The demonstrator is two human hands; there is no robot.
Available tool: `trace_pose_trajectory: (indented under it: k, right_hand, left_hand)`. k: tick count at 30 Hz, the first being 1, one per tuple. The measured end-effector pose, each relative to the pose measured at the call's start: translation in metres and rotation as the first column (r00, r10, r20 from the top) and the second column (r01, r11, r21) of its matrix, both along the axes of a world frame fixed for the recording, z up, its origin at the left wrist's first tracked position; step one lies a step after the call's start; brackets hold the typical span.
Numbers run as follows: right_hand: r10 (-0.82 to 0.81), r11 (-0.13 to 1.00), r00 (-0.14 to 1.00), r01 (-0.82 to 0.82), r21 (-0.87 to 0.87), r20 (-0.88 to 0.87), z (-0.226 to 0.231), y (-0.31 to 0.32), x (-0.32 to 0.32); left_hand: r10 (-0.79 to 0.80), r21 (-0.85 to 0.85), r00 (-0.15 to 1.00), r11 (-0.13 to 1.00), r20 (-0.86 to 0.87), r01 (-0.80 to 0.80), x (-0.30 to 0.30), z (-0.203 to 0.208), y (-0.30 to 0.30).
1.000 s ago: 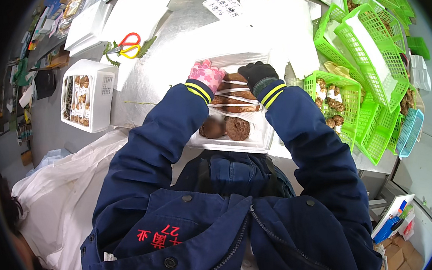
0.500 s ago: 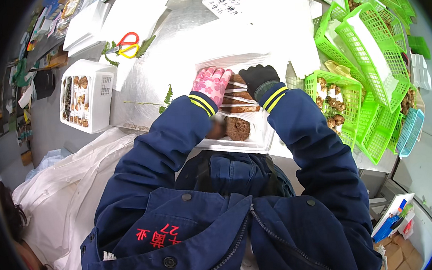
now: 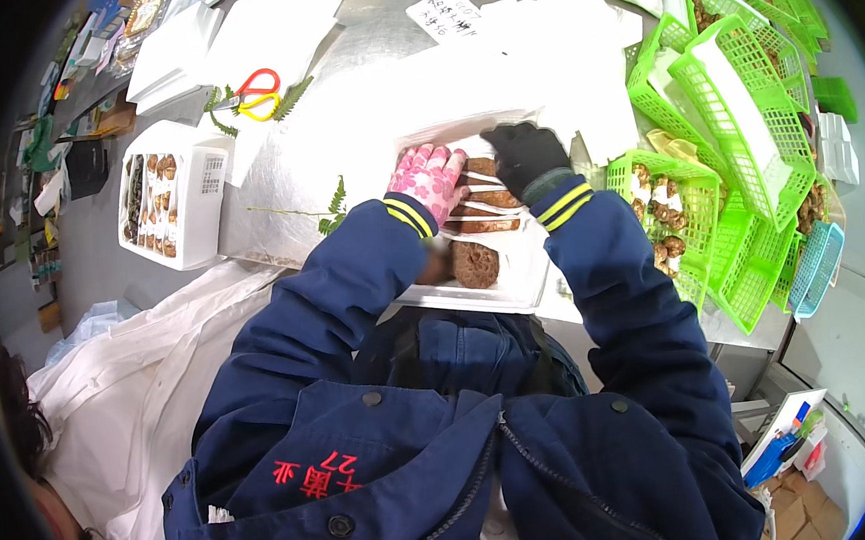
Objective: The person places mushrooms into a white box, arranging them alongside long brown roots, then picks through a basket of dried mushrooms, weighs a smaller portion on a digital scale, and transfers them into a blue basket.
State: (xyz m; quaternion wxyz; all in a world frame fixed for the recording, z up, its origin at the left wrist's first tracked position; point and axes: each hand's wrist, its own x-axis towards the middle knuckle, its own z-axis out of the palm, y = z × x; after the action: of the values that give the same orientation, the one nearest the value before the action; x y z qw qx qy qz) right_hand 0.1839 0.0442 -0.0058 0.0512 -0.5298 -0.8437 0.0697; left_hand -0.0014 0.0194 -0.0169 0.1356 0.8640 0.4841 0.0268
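A white foam box (image 3: 522,289) sits close in front of me, holding brown mushrooms. One large mushroom with a cracked cap (image 3: 475,263) lies at its near side. Farther in, rows of brown mushrooms (image 3: 485,225) are parted by white strips (image 3: 496,201). My left hand (image 3: 428,180), in a pink flowered glove, rests along the left of these rows, its fingers stretched forward. Over the far right corner of the box is my right hand (image 3: 526,156) in a black glove, fingers bent together. Whatever those fingers grip is hidden.
At left stands another foam box (image 3: 194,216) of packed mushrooms. Red-and-yellow scissors (image 3: 258,95) lie by fern sprigs on the metal table (image 3: 272,196). White sheets (image 3: 474,71) spread beyond my hands. Green baskets (image 3: 736,98), some with mushrooms, crowd the right. A person in white (image 3: 148,360) is at lower left.
My right hand has turned inward, its fingers now pointing left over the box's far corner. My left hand has shifted slightly. More of the mushroom rows and white strips shows between them.
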Motion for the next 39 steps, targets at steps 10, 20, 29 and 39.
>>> trace_pose_trajectory:
  k: [10, 20, 29, 39]
  right_hand:
    - [-0.415, 0.909, 0.669, 0.339, -0.244, -0.617, -0.023, 0.038, 0.048]
    - [-0.433, 0.901, 0.887, 0.422, -0.100, -0.161, -0.014, 0.006, 0.040]
    - [-0.545, 0.798, 0.836, 0.495, -0.343, -0.062, -0.020, 0.010, 0.031]
    - [-0.414, 0.716, 0.875, 0.484, -0.503, 0.252, 0.002, 0.026, 0.017]
  left_hand:
    - [0.320, 0.097, 0.672, 0.858, 0.668, -0.505, -0.035, 0.022, 0.015]
    - [0.696, -0.687, 0.131, 0.718, 0.706, -0.116, -0.066, -0.033, 0.043]
    - [0.545, -0.027, 0.838, 0.838, -0.022, -0.545, -0.045, -0.015, 0.052]
    - [0.345, -0.303, 0.835, 0.816, -0.428, -0.492, -0.044, -0.007, 0.073]
